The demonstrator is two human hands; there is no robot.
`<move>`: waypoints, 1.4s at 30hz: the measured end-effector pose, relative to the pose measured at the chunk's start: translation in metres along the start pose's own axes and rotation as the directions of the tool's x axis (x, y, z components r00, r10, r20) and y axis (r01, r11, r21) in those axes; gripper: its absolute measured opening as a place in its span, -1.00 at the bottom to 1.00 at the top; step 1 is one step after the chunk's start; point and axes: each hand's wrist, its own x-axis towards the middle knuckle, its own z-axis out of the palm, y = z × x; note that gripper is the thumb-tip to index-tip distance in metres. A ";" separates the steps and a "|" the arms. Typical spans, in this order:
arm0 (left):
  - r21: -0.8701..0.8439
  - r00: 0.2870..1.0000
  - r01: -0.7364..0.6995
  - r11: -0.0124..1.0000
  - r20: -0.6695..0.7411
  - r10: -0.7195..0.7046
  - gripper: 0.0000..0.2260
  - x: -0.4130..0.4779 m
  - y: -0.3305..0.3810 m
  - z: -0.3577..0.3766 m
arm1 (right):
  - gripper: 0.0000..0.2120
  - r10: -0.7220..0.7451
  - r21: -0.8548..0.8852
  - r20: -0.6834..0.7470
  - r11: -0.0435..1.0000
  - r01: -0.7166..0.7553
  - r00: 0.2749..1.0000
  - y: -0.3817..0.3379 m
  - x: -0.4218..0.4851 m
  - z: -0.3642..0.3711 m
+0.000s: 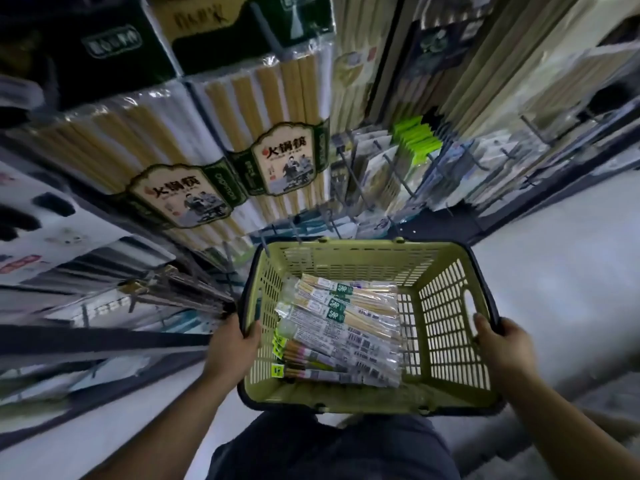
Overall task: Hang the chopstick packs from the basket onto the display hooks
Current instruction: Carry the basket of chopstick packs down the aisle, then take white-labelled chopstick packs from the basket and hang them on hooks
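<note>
A yellow-green plastic basket (pixel 446 327) with a dark rim hangs in front of me, held by both hands. My left hand (pixel 235 337) grips its left rim, thumb inside the wall. My right hand (pixel 502 344) grips the right rim. Several clear chopstick packs (pixel 346 327) lie flat in the basket's left half, some with green labels, others with barcodes. Bare metal display hooks (pixel 394 174) jut out from the rack just beyond the basket's far edge.
Large hot-pot chopstick packs (pixel 277 150) hang at upper left and centre. More packs and bright green cards (pixel 417 140) fill the hooks ahead. Shelving runs along the left. A pale floor (pixel 561 244) stretches on the right. My dark trousers (pixel 329 448) are below.
</note>
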 end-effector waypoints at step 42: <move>-0.339 0.847 0.394 0.855 -0.229 -0.481 -0.55 0.153 -0.242 0.432 | -0.55 -0.353 -0.427 0.383 0.752 0.503 0.853 0.246 0.331 0.365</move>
